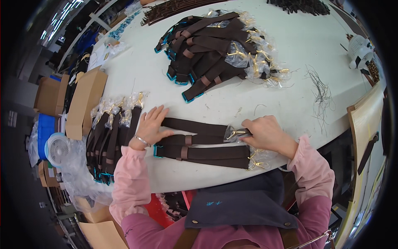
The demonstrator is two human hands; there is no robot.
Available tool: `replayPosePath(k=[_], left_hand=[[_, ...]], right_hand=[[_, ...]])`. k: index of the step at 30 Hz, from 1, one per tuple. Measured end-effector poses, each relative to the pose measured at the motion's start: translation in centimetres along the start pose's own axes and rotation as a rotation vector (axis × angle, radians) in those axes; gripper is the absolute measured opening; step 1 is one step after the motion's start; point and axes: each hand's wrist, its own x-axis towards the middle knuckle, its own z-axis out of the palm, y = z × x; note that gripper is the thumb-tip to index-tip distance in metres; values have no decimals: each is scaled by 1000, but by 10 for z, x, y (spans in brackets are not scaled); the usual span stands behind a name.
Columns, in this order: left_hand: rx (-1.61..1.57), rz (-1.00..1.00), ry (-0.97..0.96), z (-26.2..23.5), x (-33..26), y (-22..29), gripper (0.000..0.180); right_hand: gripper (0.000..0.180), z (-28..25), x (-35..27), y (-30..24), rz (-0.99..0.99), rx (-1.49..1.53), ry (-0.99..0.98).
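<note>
A folded dark brown strap (199,125) lies across the white table in front of me. My right hand (267,133) is closed around its right end, where a gold clasp (237,133) sits in clear plastic. Spread flat with the fingers apart, my left hand (150,126) rests at the strap's left end; the palm hides what it touches. Just nearer to me is a second brown strap (211,154), laid parallel, with a leather loop, a blue-covered buckle (158,151) at its left and plastic-wrapped gold clasps (258,164) at its right.
A large heap of similar straps (207,54) lies at the back; a row of them (110,141) lies to my left. Loose threads (321,97) and a small white fan (360,50) are at right. Cardboard boxes (85,103) and another fan (58,149) stand beyond the left edge.
</note>
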Motion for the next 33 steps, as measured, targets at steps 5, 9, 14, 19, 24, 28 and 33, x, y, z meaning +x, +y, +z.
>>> replayPosePath(k=[5, 9, 14, 19, 24, 28, 33], left_hand=[[12, -3, 76, -4, -15, -47, 40], [-89, 51, 2, -48, -31, -10, 27], [-165, 180, -58, -9, -56, 0, 94], [0, 103, -5, 10, -57, 26, 93], [-111, 76, -11, 22, -65, 40, 62], [77, -133, 199, 48, -105, 67, 42], [-214, -453, 170, 45, -207, 76, 28]], right_hand=[[23, -1, 13, -7, -111, 168, 130], [17, -31, -6, -3, 33, 257, 68], [16, -17, -30, 23, 141, 191, -18], [13, -7, -23, 42, 259, 620, 46], [10, 21, -7, 95, 323, 760, 305], [11, 29, -10, 108, 308, 713, 321], [12, 34, -12, 106, 274, 605, 270]])
